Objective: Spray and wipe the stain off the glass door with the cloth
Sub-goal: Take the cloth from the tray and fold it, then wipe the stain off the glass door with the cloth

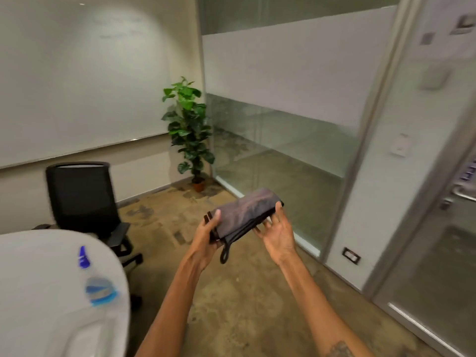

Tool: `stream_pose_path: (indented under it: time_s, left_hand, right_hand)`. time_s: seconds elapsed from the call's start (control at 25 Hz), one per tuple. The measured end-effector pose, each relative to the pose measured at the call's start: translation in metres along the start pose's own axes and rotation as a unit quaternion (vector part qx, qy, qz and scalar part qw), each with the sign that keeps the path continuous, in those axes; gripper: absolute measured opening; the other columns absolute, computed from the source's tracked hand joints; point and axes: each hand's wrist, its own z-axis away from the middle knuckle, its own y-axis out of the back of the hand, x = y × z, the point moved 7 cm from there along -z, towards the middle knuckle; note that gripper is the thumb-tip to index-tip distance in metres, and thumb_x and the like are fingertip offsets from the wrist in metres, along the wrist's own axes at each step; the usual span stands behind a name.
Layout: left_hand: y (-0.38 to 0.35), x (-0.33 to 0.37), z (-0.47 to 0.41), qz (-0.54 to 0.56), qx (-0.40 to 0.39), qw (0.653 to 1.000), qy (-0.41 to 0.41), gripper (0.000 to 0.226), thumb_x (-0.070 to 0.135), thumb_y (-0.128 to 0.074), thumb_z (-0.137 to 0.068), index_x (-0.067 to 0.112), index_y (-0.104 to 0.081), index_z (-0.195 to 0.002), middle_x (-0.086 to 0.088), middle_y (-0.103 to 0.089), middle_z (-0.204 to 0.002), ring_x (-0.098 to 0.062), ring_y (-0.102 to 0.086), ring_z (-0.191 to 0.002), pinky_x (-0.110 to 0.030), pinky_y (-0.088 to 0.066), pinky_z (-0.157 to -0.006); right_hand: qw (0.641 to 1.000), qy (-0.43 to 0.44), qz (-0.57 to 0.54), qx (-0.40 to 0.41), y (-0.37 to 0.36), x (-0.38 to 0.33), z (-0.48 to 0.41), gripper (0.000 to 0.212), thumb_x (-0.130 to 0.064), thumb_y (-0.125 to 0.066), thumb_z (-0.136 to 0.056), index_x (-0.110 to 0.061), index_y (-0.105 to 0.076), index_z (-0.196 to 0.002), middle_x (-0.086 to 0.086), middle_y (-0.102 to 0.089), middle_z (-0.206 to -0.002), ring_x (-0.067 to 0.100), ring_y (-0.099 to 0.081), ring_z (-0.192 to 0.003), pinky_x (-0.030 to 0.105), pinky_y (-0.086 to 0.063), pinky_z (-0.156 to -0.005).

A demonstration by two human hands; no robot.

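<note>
A folded grey cloth (244,213) with a dark edge and a hanging loop is held in mid-air between both hands. My left hand (208,231) grips its left end, thumb on top. My right hand (277,234) holds the right end with fingers spread under it. A clear spray bottle (96,284) with a blue nozzle and blue label stands on the white table (38,292) at the lower left, away from both hands. The glass door (438,253) with its metal handle (463,194) is at the far right. No stain can be made out on it.
A black office chair (82,202) stands beside the table. A potted plant (190,135) sits in the corner by the glass partition (283,124) with a frosted band. A whiteboard (77,86) covers the left wall. A wall socket (350,255) is low near the door frame.
</note>
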Motion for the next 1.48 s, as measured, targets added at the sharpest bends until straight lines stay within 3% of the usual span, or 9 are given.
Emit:
stream_pose_path:
  time_s: [0.2, 0.36, 0.52, 0.64, 0.76, 0.88, 1.08, 1.24, 1.48]
  left_hand:
    - [-0.179, -0.068, -0.007, -0.045, -0.12, 0.99, -0.059, 0.081, 0.006, -0.092, -0.06, 0.018, -0.059, -0.133, -0.011, -0.07, -0.129, -0.029, -0.07, -0.118, -0.045, -0.06, -0.094]
    - [-0.295, -0.131, -0.004, -0.054, -0.189, 0.98, -0.022, 0.109, 0.012, -0.097, -0.055, 0.031, -0.043, -0.148, 0.005, -0.07, -0.134, -0.017, -0.069, -0.122, -0.036, -0.062, -0.091]
    - [-0.388, -0.185, -0.006, -0.047, -0.243, 0.966, 0.08, 0.089, 0.064, -0.085, -0.065, 0.026, -0.055, -0.14, 0.005, -0.077, -0.119, -0.011, -0.076, -0.103, -0.035, -0.062, -0.081]
    - [-0.464, -0.203, -0.017, -0.089, -0.306, 0.944, 0.092, 0.078, 0.074, -0.065, -0.078, 0.02, -0.063, -0.134, 0.005, -0.079, -0.099, -0.009, -0.075, -0.088, -0.03, -0.058, -0.079]
    - [-0.556, -0.203, -0.021, -0.067, -0.376, 0.923, 0.054, 0.07, 0.064, -0.078, -0.076, 0.016, -0.072, -0.126, -0.011, -0.076, -0.12, -0.02, -0.073, -0.107, -0.037, -0.06, -0.092]
    - [-0.634, -0.207, -0.033, -0.031, -0.395, 0.918, 0.034, 0.055, 0.048, -0.089, -0.071, 0.017, -0.077, -0.115, -0.016, -0.077, -0.115, -0.023, -0.076, -0.099, -0.032, -0.063, -0.079]
    - [-0.747, -0.226, -0.08, 0.005, -0.375, 0.927, 0.02, 0.043, 0.035, -0.088, -0.067, 0.015, -0.078, -0.104, -0.015, -0.079, -0.103, -0.023, -0.077, -0.086, -0.032, -0.063, -0.07]
    - [-0.823, -0.24, -0.11, 0.004, -0.4, 0.916, -0.025, 0.036, 0.036, -0.088, -0.066, 0.023, -0.079, -0.099, -0.004, -0.081, -0.101, -0.016, -0.078, -0.088, -0.027, -0.063, -0.071]
    - [-0.91, -0.268, -0.118, -0.061, -0.476, 0.871, -0.109, 0.023, 0.039, -0.082, -0.077, 0.043, -0.076, -0.099, 0.01, -0.081, -0.102, -0.002, -0.076, -0.092, -0.014, -0.058, -0.073]
  right_hand:
    - [0.99, 0.108, -0.025, 0.087, 0.115, -0.132, 0.032, 0.021, -0.011, -0.061, -0.097, -0.014, -0.062, -0.118, 0.007, -0.071, -0.108, 0.024, -0.064, -0.104, 0.033, -0.056, -0.079]
    - [0.972, 0.191, 0.001, 0.135, 0.194, -0.232, 0.066, 0.032, -0.016, -0.058, -0.099, -0.023, -0.064, -0.13, 0.006, -0.074, -0.122, 0.021, -0.069, -0.105, 0.032, -0.054, -0.082]
    - [0.955, 0.248, 0.01, 0.163, 0.248, -0.321, 0.094, 0.027, -0.013, -0.053, -0.098, -0.023, -0.074, -0.111, 0.005, -0.075, -0.107, 0.019, -0.069, -0.096, 0.031, -0.054, -0.082]
    - [0.95, 0.268, 0.065, 0.143, 0.277, -0.376, 0.11, 0.023, -0.011, -0.056, -0.096, -0.014, -0.073, -0.11, 0.008, -0.074, -0.099, 0.022, -0.068, -0.09, 0.032, -0.055, -0.078]
    - [0.933, 0.287, 0.171, 0.135, 0.308, -0.423, 0.114, 0.032, -0.017, -0.064, -0.094, -0.004, -0.067, -0.123, 0.019, -0.071, -0.118, 0.032, -0.065, -0.104, 0.047, -0.051, -0.095]
    - [0.885, 0.323, 0.287, 0.174, 0.336, -0.472, 0.111, 0.024, -0.023, -0.069, -0.094, -0.016, -0.073, -0.117, 0.013, -0.075, -0.116, 0.027, -0.071, -0.102, 0.049, -0.055, -0.095]
    - [0.763, 0.408, 0.429, 0.26, 0.368, -0.57, 0.101, 0.043, -0.029, -0.075, -0.091, -0.039, -0.06, -0.13, -0.015, -0.069, -0.121, 0.006, -0.069, -0.11, 0.02, -0.058, -0.089]
    - [0.675, 0.439, 0.5, 0.318, 0.4, -0.643, 0.09, 0.03, -0.024, -0.077, -0.089, -0.037, -0.069, -0.115, -0.021, -0.066, -0.113, 0.002, -0.067, -0.104, 0.016, -0.055, -0.081]
    - [0.652, 0.447, 0.478, 0.382, 0.47, -0.699, 0.084, 0.028, -0.021, -0.074, -0.092, -0.03, -0.069, -0.118, -0.018, -0.071, -0.103, 0.002, -0.069, -0.094, 0.016, -0.056, -0.08]
